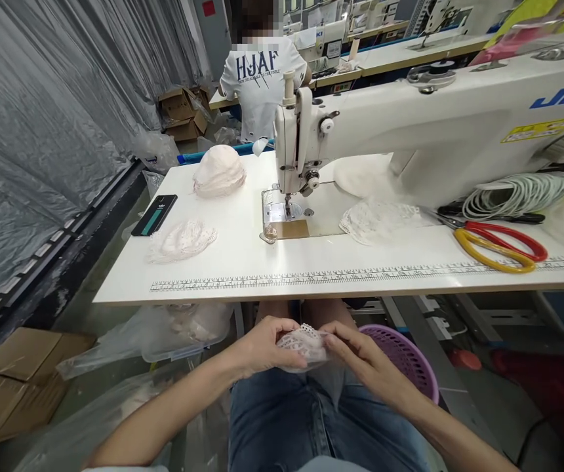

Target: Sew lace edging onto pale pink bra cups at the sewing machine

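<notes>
Over my lap, just below the table's front edge, I hold a piece of white lace fabric [304, 346] between both hands. My left hand [267, 344] grips its left side, thumb in front and fingers behind. At its right side, my right hand [355, 351] pinches the edge, and some sheer cloth hangs below. On the table ahead lie a flat lace piece [183, 241] at the left, a stack of pale pink cups [220, 170] behind it, and more white lace [378, 219] right of the sewing machine's needle.
A sewing machine [351, 124] stands on the white table [242, 262], which has a ruler strip [282, 280] along its front. Red and yellow scissors [498, 246], coiled cord [518, 193] and a phone [155, 215] lie there. A purple basket [404, 357] is beside my leg. Another person [265, 85] sits ahead.
</notes>
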`<state>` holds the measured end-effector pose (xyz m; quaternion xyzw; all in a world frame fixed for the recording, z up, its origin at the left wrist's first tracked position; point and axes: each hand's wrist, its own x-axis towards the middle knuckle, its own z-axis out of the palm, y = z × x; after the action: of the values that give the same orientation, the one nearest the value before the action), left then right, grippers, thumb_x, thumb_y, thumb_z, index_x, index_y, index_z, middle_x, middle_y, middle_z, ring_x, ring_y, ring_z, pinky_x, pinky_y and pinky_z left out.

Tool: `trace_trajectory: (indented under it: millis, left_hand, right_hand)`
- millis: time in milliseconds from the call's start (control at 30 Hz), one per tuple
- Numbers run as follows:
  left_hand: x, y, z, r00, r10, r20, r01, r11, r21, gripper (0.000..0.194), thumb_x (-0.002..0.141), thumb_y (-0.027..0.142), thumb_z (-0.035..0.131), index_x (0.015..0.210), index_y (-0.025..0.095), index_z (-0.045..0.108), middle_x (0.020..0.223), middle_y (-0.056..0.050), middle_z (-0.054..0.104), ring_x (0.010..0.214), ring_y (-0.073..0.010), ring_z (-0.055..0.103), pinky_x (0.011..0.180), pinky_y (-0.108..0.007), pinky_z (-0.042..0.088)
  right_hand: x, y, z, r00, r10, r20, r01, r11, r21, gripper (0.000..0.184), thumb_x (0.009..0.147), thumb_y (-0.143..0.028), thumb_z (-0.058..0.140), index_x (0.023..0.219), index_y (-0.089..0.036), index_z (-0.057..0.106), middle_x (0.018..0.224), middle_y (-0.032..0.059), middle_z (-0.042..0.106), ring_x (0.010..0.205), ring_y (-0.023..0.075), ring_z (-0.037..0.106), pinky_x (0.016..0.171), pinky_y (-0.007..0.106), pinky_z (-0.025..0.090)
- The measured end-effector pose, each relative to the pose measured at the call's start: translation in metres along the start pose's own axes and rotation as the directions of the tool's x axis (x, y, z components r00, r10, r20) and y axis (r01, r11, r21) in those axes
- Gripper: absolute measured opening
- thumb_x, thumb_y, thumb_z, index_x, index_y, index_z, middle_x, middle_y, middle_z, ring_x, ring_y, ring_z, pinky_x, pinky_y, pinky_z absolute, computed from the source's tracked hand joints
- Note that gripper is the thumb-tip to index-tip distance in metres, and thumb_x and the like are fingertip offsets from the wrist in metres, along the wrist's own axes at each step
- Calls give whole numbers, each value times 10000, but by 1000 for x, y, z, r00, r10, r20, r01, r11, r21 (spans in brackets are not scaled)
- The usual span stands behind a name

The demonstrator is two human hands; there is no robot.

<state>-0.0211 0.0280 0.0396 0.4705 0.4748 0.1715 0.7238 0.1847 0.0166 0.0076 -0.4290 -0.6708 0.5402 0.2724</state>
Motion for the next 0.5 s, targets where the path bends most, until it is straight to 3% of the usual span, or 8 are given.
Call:
trace_trajectory:
  millis: [200,333,500]
  left_hand:
    - [4,1,-1,1000,24,6,-24,995,101,345,565,237,748,876,124,652,696,22,535,642,-106,448,575,-208,328]
    - [6,2,-4,1000,-12,14,12,999,30,333,612,296,741,880,120,652,730,-1,580,677,-117,492,633,-225,366]
    - [12,-1,-2,998,-35,-55,33,998,-45,239,645,274,705,791,94,644,655,6,564,601,-84,459,582,-207,345]
  right_hand:
    - [9,-2,0,998,62,29,-65,987,145,262,887,-420,491,785,-182,531,717,-11,496,665,121,456,590,223,381]
    - [12,-1,-3,993,101,54,-112,956,270,254,871,-417,517,778,-180,514,733,-11,479,679,121,446,600,225,376]
    - [13,4,-9,986,128,110,-157,933,323,218,837,-398,575,810,-189,515,771,-14,497,722,124,462,630,223,378]
